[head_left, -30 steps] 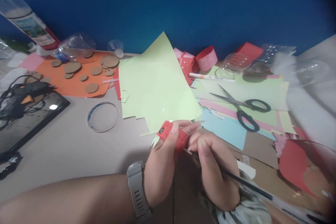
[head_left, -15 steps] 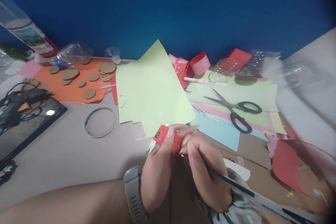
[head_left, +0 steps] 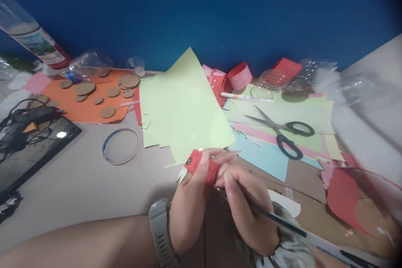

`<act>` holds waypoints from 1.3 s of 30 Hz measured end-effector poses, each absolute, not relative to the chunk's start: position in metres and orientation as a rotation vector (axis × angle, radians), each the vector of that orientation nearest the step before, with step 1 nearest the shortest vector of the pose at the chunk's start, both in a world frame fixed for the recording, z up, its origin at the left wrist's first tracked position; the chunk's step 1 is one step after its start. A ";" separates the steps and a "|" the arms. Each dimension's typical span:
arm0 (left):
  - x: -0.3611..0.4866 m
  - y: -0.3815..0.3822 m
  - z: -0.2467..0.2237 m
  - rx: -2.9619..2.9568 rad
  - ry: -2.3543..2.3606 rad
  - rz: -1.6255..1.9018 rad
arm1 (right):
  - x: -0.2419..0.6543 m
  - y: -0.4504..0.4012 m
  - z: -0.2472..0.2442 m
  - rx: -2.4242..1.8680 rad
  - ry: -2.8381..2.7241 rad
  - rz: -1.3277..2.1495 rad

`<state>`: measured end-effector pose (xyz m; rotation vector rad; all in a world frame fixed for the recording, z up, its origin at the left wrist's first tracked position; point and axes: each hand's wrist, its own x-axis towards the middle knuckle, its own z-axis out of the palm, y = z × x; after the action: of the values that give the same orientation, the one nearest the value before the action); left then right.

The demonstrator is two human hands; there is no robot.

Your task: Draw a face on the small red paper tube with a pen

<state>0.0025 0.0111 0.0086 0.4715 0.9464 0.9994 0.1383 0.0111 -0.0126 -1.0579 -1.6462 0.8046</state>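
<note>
My left hand (head_left: 191,201), with a grey watch (head_left: 161,230) on its wrist, is closed around a small red paper piece (head_left: 195,161) that bears a black dotted circle. A pale green paper bit (head_left: 181,174) sticks out from its left side. Pressed up against the right side of the red piece, my right hand (head_left: 245,201) pinches a long thin dark tool (head_left: 279,219), whose shaft runs down to the lower right. The tool's tip is mostly hidden by the fingers.
Pale green paper (head_left: 185,109) lies ahead, with scissors (head_left: 282,127) and a marker (head_left: 246,97) to its right. On the left are a tape ring (head_left: 121,146), cardboard discs (head_left: 84,88) on orange paper (head_left: 75,109), a black tablet (head_left: 37,150) and a bottle (head_left: 40,44).
The tool's tip has shifted slightly down and is less visible beside the red piece. Both hands keep nearly the same place and grip.
</note>
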 end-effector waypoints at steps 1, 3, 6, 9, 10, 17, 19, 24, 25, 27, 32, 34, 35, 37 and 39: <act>0.003 0.011 0.009 0.477 0.953 1.003 | 0.138 0.011 -0.012 -1.067 -1.626 0.798; 0.003 0.012 0.010 0.493 0.974 1.003 | 0.138 0.010 -0.011 -1.115 -1.599 0.791; 0.003 0.012 0.010 0.500 0.980 0.989 | 0.140 0.010 -0.009 -1.137 -1.645 0.825; 0.002 0.011 0.009 0.475 0.977 0.978 | 0.142 0.010 -0.007 -1.060 -1.709 0.852; 0.002 0.011 0.009 0.467 0.976 0.977 | 0.141 0.010 -0.008 -1.050 -1.712 0.846; 0.002 0.009 0.008 0.497 0.983 0.985 | 0.139 0.011 -0.007 -1.109 -1.639 0.802; 0.001 0.010 0.007 0.503 0.994 0.977 | 0.140 0.011 -0.005 -1.077 -1.710 0.827; 0.001 0.012 0.009 0.497 0.968 0.987 | 0.142 0.011 -0.005 -1.058 -1.719 0.801; 0.001 0.012 0.009 0.505 0.963 0.987 | 0.142 0.011 -0.006 -1.071 -1.706 0.797; 0.001 0.012 0.010 0.508 0.964 0.982 | 0.141 0.011 -0.006 -1.078 -1.693 0.802; 0.001 0.010 0.009 0.500 0.966 0.989 | 0.141 0.009 -0.009 -1.044 -1.706 0.841; 0.001 0.010 0.009 0.502 0.961 0.996 | 0.141 0.008 -0.011 -1.038 -1.688 0.820; 0.001 0.010 0.008 0.504 0.962 0.995 | 0.142 0.008 -0.011 -1.038 -1.682 0.807; 0.001 0.010 0.007 0.514 0.964 0.992 | 0.143 0.008 -0.011 -1.047 -1.695 0.791; 0.001 0.010 0.006 0.541 0.955 0.989 | 0.143 0.009 -0.009 -1.041 -1.722 0.798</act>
<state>0.0007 0.0096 0.0057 0.5409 0.9548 0.9887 0.1429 0.0087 -0.0088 -1.0414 -1.7225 0.7980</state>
